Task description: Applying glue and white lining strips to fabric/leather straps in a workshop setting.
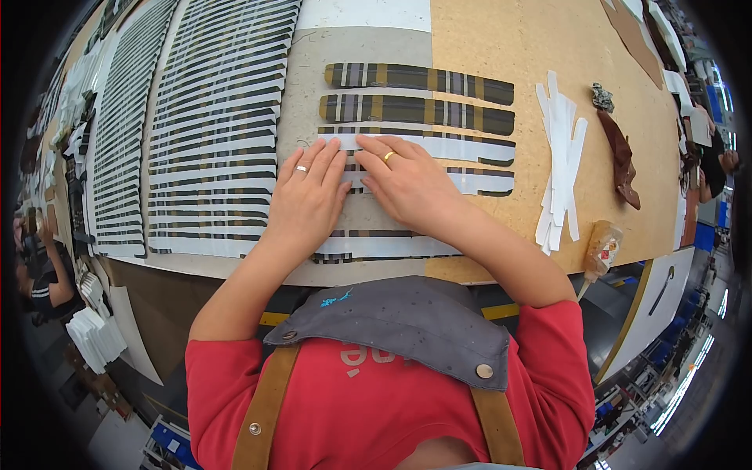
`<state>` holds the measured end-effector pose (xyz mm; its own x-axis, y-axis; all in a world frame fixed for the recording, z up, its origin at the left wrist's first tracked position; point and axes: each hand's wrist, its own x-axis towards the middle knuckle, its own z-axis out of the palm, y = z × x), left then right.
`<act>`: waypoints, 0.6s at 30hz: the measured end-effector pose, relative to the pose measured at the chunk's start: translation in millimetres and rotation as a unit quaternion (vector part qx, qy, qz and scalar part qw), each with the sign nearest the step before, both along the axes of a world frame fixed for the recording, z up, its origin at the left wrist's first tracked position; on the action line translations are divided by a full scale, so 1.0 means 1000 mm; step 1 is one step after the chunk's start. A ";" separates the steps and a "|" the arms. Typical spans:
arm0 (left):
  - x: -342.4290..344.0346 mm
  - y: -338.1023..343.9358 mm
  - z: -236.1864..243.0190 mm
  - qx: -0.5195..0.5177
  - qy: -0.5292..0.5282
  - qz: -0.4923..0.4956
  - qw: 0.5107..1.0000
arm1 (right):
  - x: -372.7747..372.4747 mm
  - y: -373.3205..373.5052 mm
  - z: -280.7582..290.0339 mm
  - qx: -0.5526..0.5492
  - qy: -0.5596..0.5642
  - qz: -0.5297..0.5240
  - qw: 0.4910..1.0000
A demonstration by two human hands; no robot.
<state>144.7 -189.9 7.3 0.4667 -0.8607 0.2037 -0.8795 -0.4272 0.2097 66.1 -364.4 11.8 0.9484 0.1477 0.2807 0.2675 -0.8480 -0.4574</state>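
My left hand lies palm down with fingers stretched over the left end of a plaid strip with white backing. My right hand rests beside it, fingertips on the same strip, thumb lower down; both are open. The part under my fingers is hidden. Above are two plaid strips. Below, another white-backed strip runs partly under my right hand, and a further one lies near the front edge.
Rows of striped strips cover the left of the table. At right lie white strips, brown material and a glue bottle. Other people appear at the far left and far right.
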 end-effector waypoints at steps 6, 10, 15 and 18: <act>0.009 0.001 0.006 -0.014 0.056 -0.003 0.998 | -0.031 -0.032 -0.014 -0.084 -0.006 -0.059 0.995; 0.027 0.000 0.024 -0.029 0.183 0.008 0.983 | -0.084 -0.096 0.004 -0.126 0.068 -0.236 0.961; 0.043 -0.024 0.036 -0.058 0.224 0.035 0.972 | -0.117 -0.164 0.007 -0.087 0.036 -0.436 0.895; 0.034 -0.042 0.042 -0.085 0.177 -0.023 0.980 | -0.102 -0.165 -0.003 -0.110 0.049 -0.456 0.882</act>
<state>178.3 -232.4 49.3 0.4956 -0.8500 0.1784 -0.7565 -0.3215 0.5695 -36.3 -529.6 8.8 0.7188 -0.6484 0.2507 -0.6032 -0.7610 -0.2389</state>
